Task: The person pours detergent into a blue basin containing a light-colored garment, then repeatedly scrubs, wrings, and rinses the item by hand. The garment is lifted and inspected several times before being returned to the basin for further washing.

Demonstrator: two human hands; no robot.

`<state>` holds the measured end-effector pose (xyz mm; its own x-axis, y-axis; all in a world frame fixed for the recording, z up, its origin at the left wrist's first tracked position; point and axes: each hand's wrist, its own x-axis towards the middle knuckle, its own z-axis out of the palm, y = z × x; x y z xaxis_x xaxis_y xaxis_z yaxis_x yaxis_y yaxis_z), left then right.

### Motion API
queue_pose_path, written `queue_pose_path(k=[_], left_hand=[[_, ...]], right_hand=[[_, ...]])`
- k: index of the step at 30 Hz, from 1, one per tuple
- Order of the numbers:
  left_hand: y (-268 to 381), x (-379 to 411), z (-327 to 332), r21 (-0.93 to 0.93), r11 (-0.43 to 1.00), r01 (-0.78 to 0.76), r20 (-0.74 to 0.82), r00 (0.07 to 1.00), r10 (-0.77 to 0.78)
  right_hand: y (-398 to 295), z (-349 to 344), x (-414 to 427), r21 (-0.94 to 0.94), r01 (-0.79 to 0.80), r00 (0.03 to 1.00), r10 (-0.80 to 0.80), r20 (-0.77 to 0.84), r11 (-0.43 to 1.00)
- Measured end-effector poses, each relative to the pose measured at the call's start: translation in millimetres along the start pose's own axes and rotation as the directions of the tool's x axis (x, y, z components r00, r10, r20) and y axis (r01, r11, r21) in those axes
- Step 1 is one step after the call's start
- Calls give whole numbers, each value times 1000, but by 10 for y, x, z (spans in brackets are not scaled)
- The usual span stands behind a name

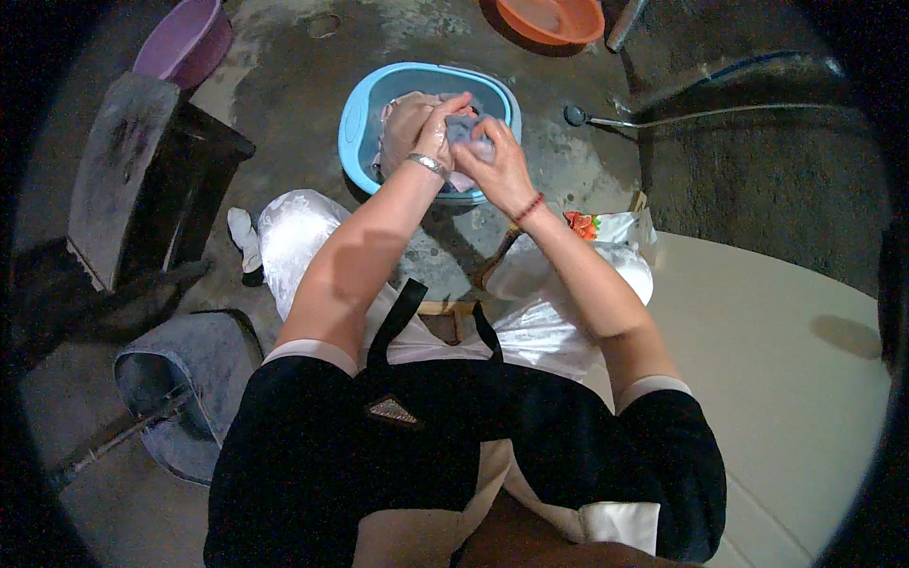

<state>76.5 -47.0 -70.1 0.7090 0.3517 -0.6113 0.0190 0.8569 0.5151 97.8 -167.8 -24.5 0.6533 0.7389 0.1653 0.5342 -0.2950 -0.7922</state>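
Observation:
A light blue plastic basin (353, 131) stands on the floor in front of my knees, with wet cloth in it. Over the basin, my left hand (438, 135) and my right hand (497, 157) meet around a bunched grey-blue cloth (465, 130). The left palm presses against one side of it; the right fingers curl around the other. Beneath my left hand a pale pinkish-beige cloth (403, 131) bulges up inside the basin. A silver bracelet sits on my left wrist and a red beaded one on my right. The lower part of the cloths is hidden by my hands.
An orange basin (557, 21) stands at the far right and a purple basin (184, 46) at the far left. A shower head (575, 115) with its hose lies to the right. A dark stool-like stand (124, 177) and a grey bucket-like container (192, 376) are on the left.

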Motion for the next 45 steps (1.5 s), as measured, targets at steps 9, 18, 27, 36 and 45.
queue_pose_path(k=[9,18,27,36,45], left_hand=[[-73,299,-73,-371,926,72,60,997,-53],[-161,591,-480,-299,954,-16,263,960,99],[237,109,-279,-222,975,29,555,826,102],[78,20,25,-140,986,92,158,985,-69],[246,72,-283,-48,993,-109,263,958,118]], right_hand=[[789,369,738,272,-280,949,307,-64,921],[359,385,700,-289,6,1000,-9,-7,957],[64,435,386,-119,184,973,-198,-118,976],[885,210,867,390,-563,822,544,169,729],[-23,490,359,-201,117,980,-147,-136,972]])
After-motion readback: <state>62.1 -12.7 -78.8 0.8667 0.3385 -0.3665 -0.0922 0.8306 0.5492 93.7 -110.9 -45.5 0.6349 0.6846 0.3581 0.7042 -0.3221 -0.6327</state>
